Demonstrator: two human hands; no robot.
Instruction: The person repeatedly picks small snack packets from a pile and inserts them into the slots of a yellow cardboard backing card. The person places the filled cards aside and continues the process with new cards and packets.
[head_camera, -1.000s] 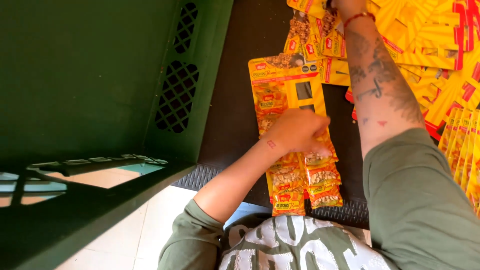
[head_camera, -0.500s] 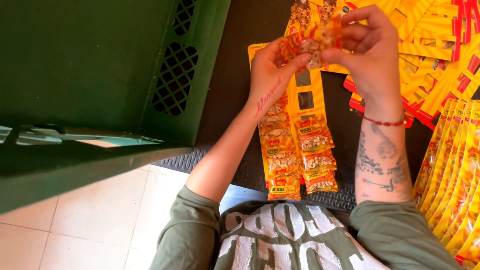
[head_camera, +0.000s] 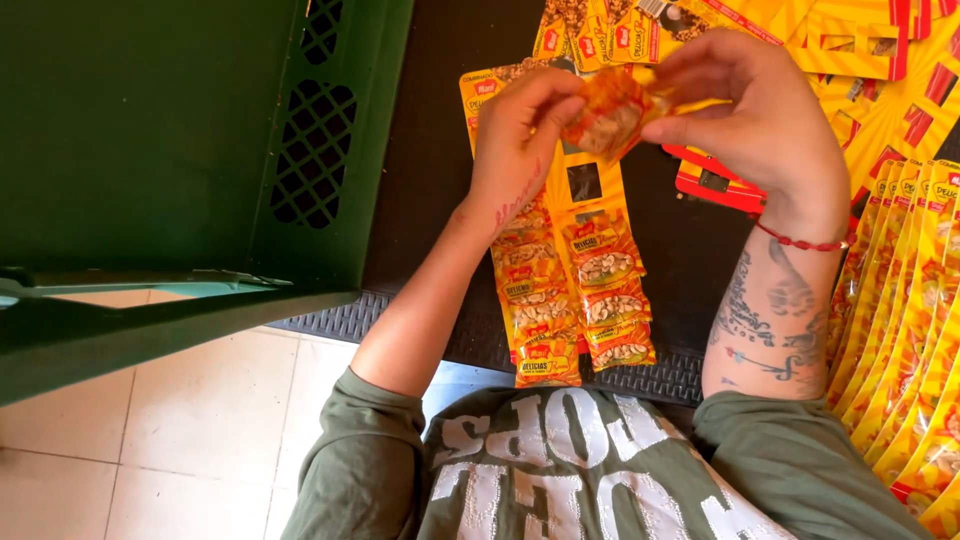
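Careful: both your left hand (head_camera: 520, 140) and right hand (head_camera: 750, 110) pinch one snack packet (head_camera: 605, 115) above the yellow display card (head_camera: 580, 250); tugging unevenly could tear it.

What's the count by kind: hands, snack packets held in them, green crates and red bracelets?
Bare hands, left hand and right hand: 2
Small orange snack packet pinched between both hands: 1
Green plastic lattice crate: 1
Thin red string bracelet: 1
Total: 5

A small orange snack packet (head_camera: 608, 118) sat pinched between both hands. Just below the grip lay a yellow display card (head_camera: 570, 270) carrying two rows of packets. Right of the grip, yellow cards (head_camera: 905, 330) were stacked.
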